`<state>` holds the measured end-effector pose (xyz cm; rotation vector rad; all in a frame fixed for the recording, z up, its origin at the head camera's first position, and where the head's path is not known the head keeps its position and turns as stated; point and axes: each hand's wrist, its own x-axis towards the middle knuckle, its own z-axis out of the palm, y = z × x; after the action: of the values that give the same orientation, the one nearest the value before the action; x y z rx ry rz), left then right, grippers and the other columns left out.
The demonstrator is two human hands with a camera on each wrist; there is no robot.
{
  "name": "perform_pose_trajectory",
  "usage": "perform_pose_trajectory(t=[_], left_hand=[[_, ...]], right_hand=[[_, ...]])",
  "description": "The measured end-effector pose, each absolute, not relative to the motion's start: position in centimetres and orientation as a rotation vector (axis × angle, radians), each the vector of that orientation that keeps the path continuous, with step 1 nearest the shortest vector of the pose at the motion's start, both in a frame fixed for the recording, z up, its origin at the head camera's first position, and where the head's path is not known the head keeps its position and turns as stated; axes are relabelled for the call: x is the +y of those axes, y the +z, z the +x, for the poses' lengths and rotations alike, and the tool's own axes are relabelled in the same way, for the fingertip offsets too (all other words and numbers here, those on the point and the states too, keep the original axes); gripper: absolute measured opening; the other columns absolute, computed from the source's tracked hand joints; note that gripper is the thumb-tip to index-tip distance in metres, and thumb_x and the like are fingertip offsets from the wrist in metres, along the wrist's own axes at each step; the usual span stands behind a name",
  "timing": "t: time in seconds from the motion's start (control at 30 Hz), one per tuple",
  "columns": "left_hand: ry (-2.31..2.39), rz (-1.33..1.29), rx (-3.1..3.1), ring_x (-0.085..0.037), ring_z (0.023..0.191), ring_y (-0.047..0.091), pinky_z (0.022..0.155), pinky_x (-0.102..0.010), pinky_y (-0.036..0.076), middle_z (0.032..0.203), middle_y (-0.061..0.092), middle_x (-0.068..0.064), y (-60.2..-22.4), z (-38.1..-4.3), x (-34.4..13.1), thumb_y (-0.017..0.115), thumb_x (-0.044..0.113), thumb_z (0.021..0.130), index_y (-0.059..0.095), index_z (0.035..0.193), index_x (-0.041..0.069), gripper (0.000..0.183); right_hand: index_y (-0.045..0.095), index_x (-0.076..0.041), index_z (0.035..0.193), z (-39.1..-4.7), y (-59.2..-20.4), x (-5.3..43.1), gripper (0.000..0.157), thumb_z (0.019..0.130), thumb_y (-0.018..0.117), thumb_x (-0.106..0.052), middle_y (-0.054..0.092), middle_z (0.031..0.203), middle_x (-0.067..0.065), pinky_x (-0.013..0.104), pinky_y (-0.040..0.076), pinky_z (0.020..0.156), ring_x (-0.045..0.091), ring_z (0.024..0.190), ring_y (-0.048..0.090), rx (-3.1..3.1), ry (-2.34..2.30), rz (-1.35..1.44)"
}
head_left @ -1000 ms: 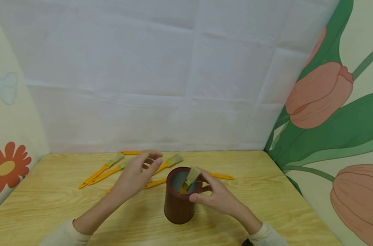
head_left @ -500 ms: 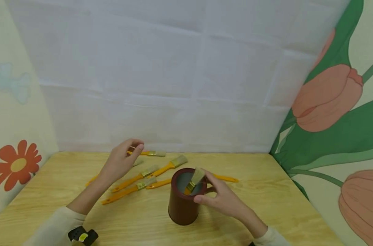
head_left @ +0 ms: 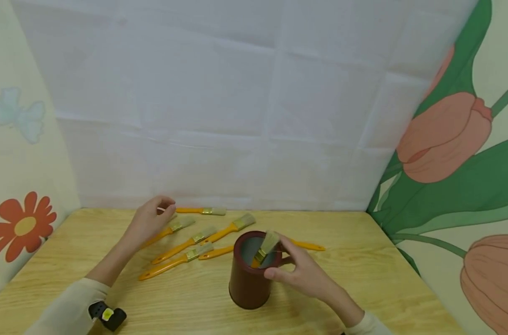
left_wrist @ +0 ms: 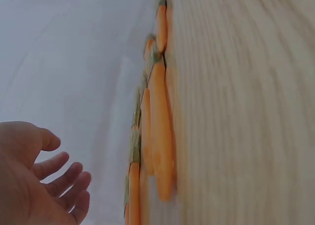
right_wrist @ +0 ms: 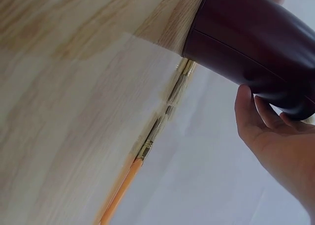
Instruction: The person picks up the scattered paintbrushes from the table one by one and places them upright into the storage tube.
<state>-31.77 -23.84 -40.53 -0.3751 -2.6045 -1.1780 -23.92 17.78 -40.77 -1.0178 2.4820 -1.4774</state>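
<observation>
Left hand (head_left: 149,218) — farther left, near paintbrushes (head_left: 165,267)

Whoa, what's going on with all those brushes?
A person's right hand grips a dark red cup with one brush leaning in it, bristles up. The left hand, holding nothing, hovers near some of the other brushes, which lie on the table.

We see one paintbrush (head_left: 269,243) in the mug (head_left: 250,287). More paintbrushes (head_left: 183,245) lie on the table (head_left: 187,309) to the mug's left, another brush (head_left: 308,245) to its right. A sheet (head_left: 212,93) hangs behind the mug.
</observation>
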Motion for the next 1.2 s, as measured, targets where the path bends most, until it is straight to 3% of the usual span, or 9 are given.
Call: perform_pose_trajectory(t=[0.27,0.47,0.6,0.73,0.83,0.93,1.2], left_hand=[[-1.121,-0.431,-2.717,-0.042,0.112,0.06,0.084,-0.052,0.055,0.128,0.06,-0.022,-41.9,-32.7,-24.9,0.054,0.032,0.108,0.056,0.137,-0.003,0.046],[-1.039,-0.535,-2.771,-0.044,0.109,0.063,0.079,-0.05,0.057,0.128,0.06,-0.029,-42.8,-33.1,-25.1,0.058,0.019,0.107,0.057,0.136,-0.009,0.041],[-0.952,-0.592,-2.799,-0.034,0.094,0.066,0.071,-0.043,0.056,0.12,0.063,-0.029,-43.2,-33.3,-25.1,0.06,0.011,0.104,0.056,0.134,-0.016,0.04],[-0.873,-0.587,-2.83,-0.017,0.069,0.05,0.059,-0.033,0.041,0.088,0.063,-0.015,-43.4,-33.4,-24.7,0.062,0.008,0.102,0.068,0.108,-0.008,0.018],[-0.81,-0.56,-2.839,-0.018,0.069,0.045,0.059,-0.035,0.038,0.078,0.054,-0.006,-43.4,-33.3,-24.4,0.063,0.009,0.101,0.066,0.09,0.003,0.013],[-0.755,-0.522,-2.842,-0.025,0.08,0.055,0.066,-0.042,0.047,0.09,0.062,-0.007,-43.6,-33.2,-24.2,0.065,0.014,0.101,0.072,0.1,0.003,0.014],[-0.671,-0.491,-2.825,-0.024,0.081,0.053,0.063,-0.04,0.044,0.088,0.061,-0.004,-43.9,-33.2,-23.5,0.064,0.012,0.099,0.073,0.093,0.01,0.011]], right_hand=[[0.034,-0.029,0.158,-24.0,-40.9,17.8,0.069,0.1,0.07,-0.029,0.06,0.129,-0.006,0.041,0.052,0.096,0.017,0.117,0.058,2.489,-1.482,-1.035],[0.035,-0.032,0.158,-24.0,-40.9,17.8,0.068,0.1,0.07,-0.029,0.06,0.129,-0.006,0.042,0.052,0.096,0.017,0.117,0.057,2.492,-1.479,-1.026],[0.034,-0.033,0.158,-24.0,-40.9,17.8,0.068,0.1,0.07,-0.029,0.06,0.129,-0.006,0.043,0.052,0.096,0.017,0.116,0.058,2.492,-1.48,-1.019],[0.034,-0.029,0.159,-23.9,-40.9,17.8,0.069,0.1,0.07,-0.03,0.06,0.129,-0.006,0.043,0.051,0.096,0.017,0.117,0.057,2.493,-1.479,-1.016],[0.034,-0.028,0.159,-23.9,-40.8,17.7,0.07,0.1,0.07,-0.03,0.06,0.129,-0.006,0.043,0.051,0.096,0.017,0.117,0.057,2.492,-1.477,-1.024],[0.034,-0.031,0.158,-24.0,-40.8,17.7,0.069,0.099,0.071,-0.031,0.059,0.13,-0.006,0.042,0.052,0.096,0.017,0.117,0.057,2.49,-1.477,-1.028],[0.034,-0.027,0.159,-24.1,-40.9,17.7,0.071,0.099,0.071,-0.029,0.059,0.13,-0.006,0.041,0.052,0.096,0.018,0.117,0.058,2.477,-1.494,-1.035]])
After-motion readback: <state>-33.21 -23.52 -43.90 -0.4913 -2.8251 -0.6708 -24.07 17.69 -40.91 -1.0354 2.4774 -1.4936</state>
